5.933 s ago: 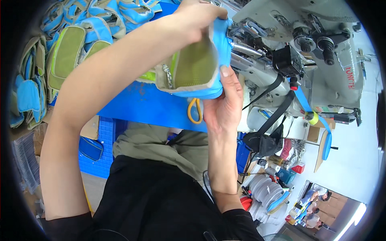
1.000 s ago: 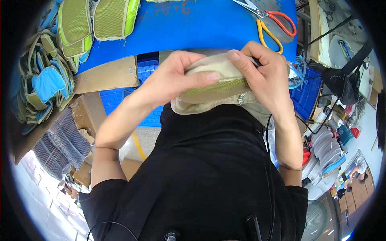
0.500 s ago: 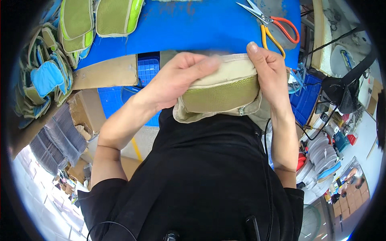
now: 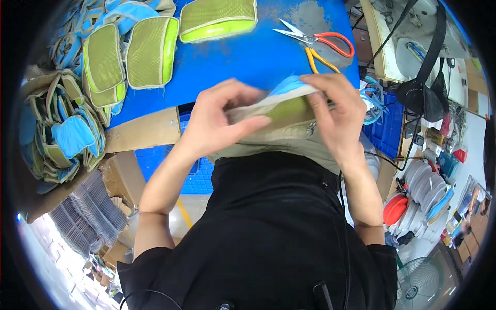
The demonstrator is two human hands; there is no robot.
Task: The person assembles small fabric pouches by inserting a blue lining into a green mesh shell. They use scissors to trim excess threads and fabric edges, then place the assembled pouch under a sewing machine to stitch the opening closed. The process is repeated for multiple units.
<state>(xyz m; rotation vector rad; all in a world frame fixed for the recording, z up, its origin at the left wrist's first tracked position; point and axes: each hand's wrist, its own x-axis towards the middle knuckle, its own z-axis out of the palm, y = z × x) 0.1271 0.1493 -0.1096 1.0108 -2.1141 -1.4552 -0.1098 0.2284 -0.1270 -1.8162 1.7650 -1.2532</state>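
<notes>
A: Both hands are on the pouch (image 4: 289, 111) right now, held in the air just in front of the person's chest, over the near edge of the blue table (image 4: 232, 62)

B: And it looks different from half a second back. Then the green mesh face was turned up at the camera, broad and flat. Now it is tipped edge-on, and I see a sliver of green, a beige rim and a strip of blue lining on top

A: Agreed. The left hand (image 4: 217, 121) has slid over the near side, fingers closed down on the beige edge. The right hand (image 4: 336, 116) pinches the far end, thumb under and fingers over the top. Both are clamped on the fabric, neither spread

B: My reading is that the piece is being rolled or turned over in the hands, so another side gets looked at or worked. That is a judgement, no more

A: Long axis?

B: Left to right across the body, roughly level, the right end a touch higher. The blue edge faces away toward the table, the beige side toward the person

A: Around it, finished green pouches (image 4: 150, 49) lie on the table's far left, and scissors with orange and yellow handles (image 4: 323, 44) rest just beyond the right hand, untouched

B: Plus a heap of blue and green pieces (image 4: 62, 134) off to the left, well apart from the hands
</notes>
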